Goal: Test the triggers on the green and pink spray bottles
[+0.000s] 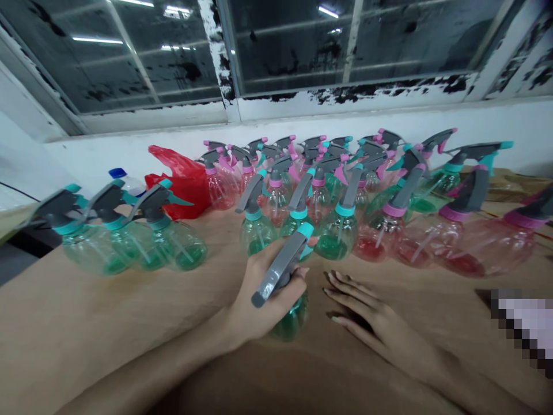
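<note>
My left hand [259,294] is wrapped round a green spray bottle [290,320] with a grey and teal trigger head [283,260], standing on the brown table [108,323]. My right hand [367,317] lies flat on the table just right of that bottle, fingers stretched out and holding nothing. Directly behind both hands stands a dense group of green spray bottles [332,230] and pink spray bottles [432,242].
Three more green spray bottles [129,239] stand at the left. A red plastic bag [184,178] and a white bottle with a blue cap [125,180] sit by the white wall under the windows. A pixelated patch [525,325] covers the right edge.
</note>
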Tool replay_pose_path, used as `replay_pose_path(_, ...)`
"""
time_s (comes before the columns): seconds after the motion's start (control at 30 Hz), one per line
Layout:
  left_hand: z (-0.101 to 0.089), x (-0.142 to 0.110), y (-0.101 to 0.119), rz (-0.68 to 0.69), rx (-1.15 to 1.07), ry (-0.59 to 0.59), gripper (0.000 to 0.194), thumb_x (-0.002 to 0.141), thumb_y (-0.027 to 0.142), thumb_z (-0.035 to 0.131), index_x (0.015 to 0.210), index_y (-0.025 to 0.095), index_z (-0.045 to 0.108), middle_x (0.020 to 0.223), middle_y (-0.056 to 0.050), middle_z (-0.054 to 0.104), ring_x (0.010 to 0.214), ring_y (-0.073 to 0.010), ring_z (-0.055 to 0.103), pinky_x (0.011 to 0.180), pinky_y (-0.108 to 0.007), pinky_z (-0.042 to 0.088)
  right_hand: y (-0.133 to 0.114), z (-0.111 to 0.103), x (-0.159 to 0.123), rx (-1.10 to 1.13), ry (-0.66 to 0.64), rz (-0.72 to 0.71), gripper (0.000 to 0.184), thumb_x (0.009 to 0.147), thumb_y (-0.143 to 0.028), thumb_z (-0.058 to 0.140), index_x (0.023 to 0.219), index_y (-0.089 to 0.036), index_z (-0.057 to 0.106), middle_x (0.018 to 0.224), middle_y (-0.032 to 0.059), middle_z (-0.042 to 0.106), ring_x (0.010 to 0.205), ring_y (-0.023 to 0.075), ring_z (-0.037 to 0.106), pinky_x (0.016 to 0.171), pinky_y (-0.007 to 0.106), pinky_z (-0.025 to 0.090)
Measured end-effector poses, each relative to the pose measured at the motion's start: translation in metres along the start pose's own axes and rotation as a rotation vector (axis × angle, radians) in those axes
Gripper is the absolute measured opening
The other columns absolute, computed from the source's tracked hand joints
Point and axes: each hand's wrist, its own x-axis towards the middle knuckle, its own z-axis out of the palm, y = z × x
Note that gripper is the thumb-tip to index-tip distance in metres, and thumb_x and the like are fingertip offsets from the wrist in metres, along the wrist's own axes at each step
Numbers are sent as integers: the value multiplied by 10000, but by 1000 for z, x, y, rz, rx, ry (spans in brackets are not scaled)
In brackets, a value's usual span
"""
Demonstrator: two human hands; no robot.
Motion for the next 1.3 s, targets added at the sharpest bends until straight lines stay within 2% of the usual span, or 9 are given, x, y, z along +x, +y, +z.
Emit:
replay_pose_path(0.27,1,0,2,13,-36,-5,75,738,172,510,736,209,576,826,-12,640,604,-128,599,624,-274,512,1,0,1,23,42,-17,470,874,-346,483,1333,-289,400,1406,4,399,1297,225,331,1048,454,338)
replay_pose_path(0.5,-2,3,7,-37,-107,-41,92,748,216,509,771,203,597,857,-25,656,652,-141,637,646,-272,533,3,3,0,-46,7,-10,453,893,-371,446,1333,-271,401,1429,-6,357,1315,208,298,1059,446,325)
replay_pose_path(0.67,-5,1,12,-67,1,-45,148,753,192,501,849,200,614,817,-30,664,657,-158,638,628,-269,537,2,4,-1,-25,18,-5,461,886,-365,458,1334,-276,398,1423,-11,369,1311,208,305,1055,439,336)
replay_pose_path(0.93,-6,1,5,9,14,-42,124,727,204,491,795,198,594,722,-14,611,546,-139,578,567,-274,495,2,3,-1,-38,23,-4,459,885,-368,459,1332,-282,400,1422,-15,368,1306,209,316,1056,438,334)
replay_pose_path(1.1,-7,-1,2,6,24,-54,145,733,193,477,842,200,572,753,-23,626,592,-145,574,571,-268,473,-1,2,0,-19,45,-7,456,880,-353,475,1326,-285,412,1408,-15,391,1300,209,327,1056,423,339)
replay_pose_path(1.3,-8,2,1,104,38,-69,128,730,161,473,812,206,560,784,-32,609,708,-170,596,635,-278,479,0,2,-1,-27,29,2,461,884,-358,465,1335,-289,395,1418,-21,375,1303,207,322,1058,429,333)
